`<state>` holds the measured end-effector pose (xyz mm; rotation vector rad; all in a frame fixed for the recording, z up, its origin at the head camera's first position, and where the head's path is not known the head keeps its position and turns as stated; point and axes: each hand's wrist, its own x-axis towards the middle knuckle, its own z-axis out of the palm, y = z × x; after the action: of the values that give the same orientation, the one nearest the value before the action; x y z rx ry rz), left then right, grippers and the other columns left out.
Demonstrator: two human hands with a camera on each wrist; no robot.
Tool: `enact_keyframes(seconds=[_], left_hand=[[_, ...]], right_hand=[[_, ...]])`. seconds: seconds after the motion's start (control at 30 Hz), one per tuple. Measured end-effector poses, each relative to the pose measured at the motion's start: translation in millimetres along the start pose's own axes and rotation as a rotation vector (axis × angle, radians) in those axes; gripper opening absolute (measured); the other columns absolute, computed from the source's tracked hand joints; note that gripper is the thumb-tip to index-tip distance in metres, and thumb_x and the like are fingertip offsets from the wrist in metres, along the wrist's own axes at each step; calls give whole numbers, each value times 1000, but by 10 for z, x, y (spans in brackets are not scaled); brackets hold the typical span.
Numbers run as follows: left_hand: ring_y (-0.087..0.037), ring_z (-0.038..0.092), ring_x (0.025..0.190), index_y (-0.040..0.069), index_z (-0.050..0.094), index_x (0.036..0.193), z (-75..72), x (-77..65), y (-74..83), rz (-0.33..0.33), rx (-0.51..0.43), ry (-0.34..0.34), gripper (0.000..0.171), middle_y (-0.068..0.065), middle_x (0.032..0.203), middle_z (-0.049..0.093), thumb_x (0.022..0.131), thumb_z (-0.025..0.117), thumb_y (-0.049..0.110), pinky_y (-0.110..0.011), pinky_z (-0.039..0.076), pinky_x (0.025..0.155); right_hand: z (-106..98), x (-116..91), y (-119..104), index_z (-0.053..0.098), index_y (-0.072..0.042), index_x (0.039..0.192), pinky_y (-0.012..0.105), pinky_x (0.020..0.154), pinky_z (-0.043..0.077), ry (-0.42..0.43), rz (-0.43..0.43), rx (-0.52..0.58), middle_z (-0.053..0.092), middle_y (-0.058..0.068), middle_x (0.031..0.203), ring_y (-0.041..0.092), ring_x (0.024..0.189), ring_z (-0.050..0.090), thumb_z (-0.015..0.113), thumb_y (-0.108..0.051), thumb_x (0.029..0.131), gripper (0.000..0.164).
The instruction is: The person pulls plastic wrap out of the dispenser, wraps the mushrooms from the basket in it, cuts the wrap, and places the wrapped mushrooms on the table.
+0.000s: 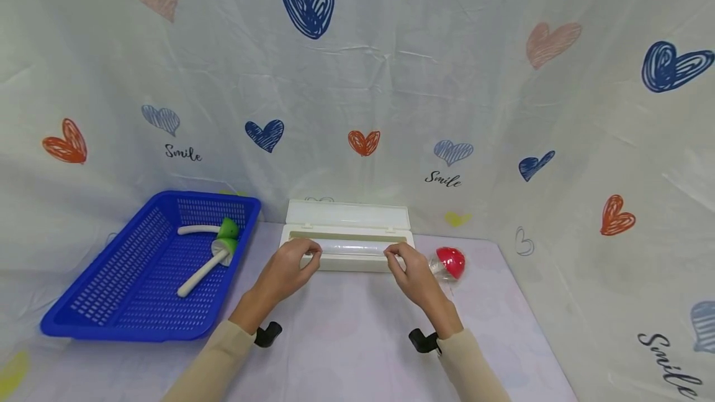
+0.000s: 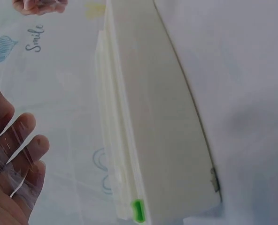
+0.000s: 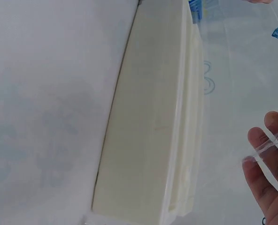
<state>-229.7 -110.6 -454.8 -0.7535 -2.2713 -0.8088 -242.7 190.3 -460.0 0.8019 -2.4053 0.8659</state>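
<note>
The person's left hand (image 1: 288,267) and right hand (image 1: 412,273) each pinch clear film (image 1: 352,247) between thumb and fingertip, the other fingers bent and slightly spread. The film lies at one white box (image 1: 347,263), its single lid (image 1: 348,214) raised; how far it stretches between the hands is hard to make out. The hands partly cover the box front. One wrapped red-capped piece (image 1: 450,263) lies to the right; one blue basket (image 1: 156,333), left, holds two green-topped white stalks (image 1: 202,272)

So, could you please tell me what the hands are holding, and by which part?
Clear plastic wrap: the left hand pinches its left side, the right hand its right side.
</note>
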Motion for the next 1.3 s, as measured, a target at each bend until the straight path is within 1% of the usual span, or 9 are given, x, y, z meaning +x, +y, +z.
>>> enact_keyframes(seconds=[0.13, 0.23, 0.37, 0.5, 0.7, 0.83, 0.93, 1.13, 1.3], left_hand=[[-16, 70, 83, 4, 74, 94, -21, -25, 20, 19, 8, 18, 10, -4, 88, 75, 85, 77, 0, -31, 60, 73], [-16, 70, 82, 4, 74, 94, -37, -46, 36, 41, 9, 34, 12, -4, 89, 74, 84, 78, 0, -30, 60, 73], [-15, 70, 83, 6, 73, 95, -62, -77, 68, 61, 13, 49, 14, -4, 89, 74, 83, 79, 0, -29, 60, 73], [-15, 70, 84, 6, 73, 94, -96, -107, 119, 66, 8, 57, 15, -3, 89, 74, 82, 78, -1, -29, 60, 73], [-15, 70, 83, 5, 73, 94, -137, -140, 188, 81, -5, 63, 15, -4, 90, 74, 81, 77, -1, -29, 60, 72], [-14, 69, 82, 4, 73, 94, -164, -164, 225, 96, -15, 71, 16, -3, 89, 73, 80, 77, -2, -28, 59, 72], [-14, 69, 82, 5, 73, 94, -187, -177, 254, 108, -10, 78, 17, -3, 89, 73, 79, 78, -3, -27, 59, 72], [-12, 69, 82, 6, 73, 95, -244, -216, 330, 126, 3, 83, 20, -1, 90, 73, 78, 79, -2, -27, 59, 73], [-13, 68, 83, 7, 72, 96, -277, -241, 371, 152, -6, 105, 19, -1, 91, 73, 80, 77, 0, -26, 58, 74]], right_hand=[[-29, -26, -23, 66, -4, 105, 35, 82, 62, 12, -57, 16, 72, 8, 97, 19, 90, 70, 69, -4, 97, 9], [-53, -44, -39, 66, -4, 103, 33, 77, 61, 34, -98, 24, 72, 9, 94, 18, 86, 68, 70, 0, 94, 10], [-73, -62, -52, 67, -3, 102, 33, 77, 60, 67, -144, 21, 72, 8, 94, 18, 85, 68, 72, 6, 90, 16], [-104, -74, -79, 67, -3, 102, 30, 77, 59, 73, -173, 24, 72, 8, 94, 18, 84, 68, 71, 5, 91, 15], [-156, -142, -134, 67, -3, 103, 26, 77, 59, 45, -152, 26, 71, 4, 95, 15, 83, 67, 69, 0, 95, 8], [-191, -197, -187, 67, -4, 104, 26, 78, 59, 35, -140, 22, 71, 4, 97, 14, 85, 67, 70, 2, 93, 12], [-213, -230, -220, 67, -4, 104, 25, 80, 58, 45, -154, 28, 71, 5, 97, 14, 86, 67, 71, 3, 92, 15], [-250, -278, -268, 67, -3, 104, 21, 81, 56, 58, -167, 45, 70, 2, 97, 13, 85, 65, 69, 1, 95, 10], [-291, -322, -329, 67, -4, 105, 17, 83, 55, 41, -136, 56, 69, 0, 99, 11, 87, 64, 66, -5, 99, 6]])
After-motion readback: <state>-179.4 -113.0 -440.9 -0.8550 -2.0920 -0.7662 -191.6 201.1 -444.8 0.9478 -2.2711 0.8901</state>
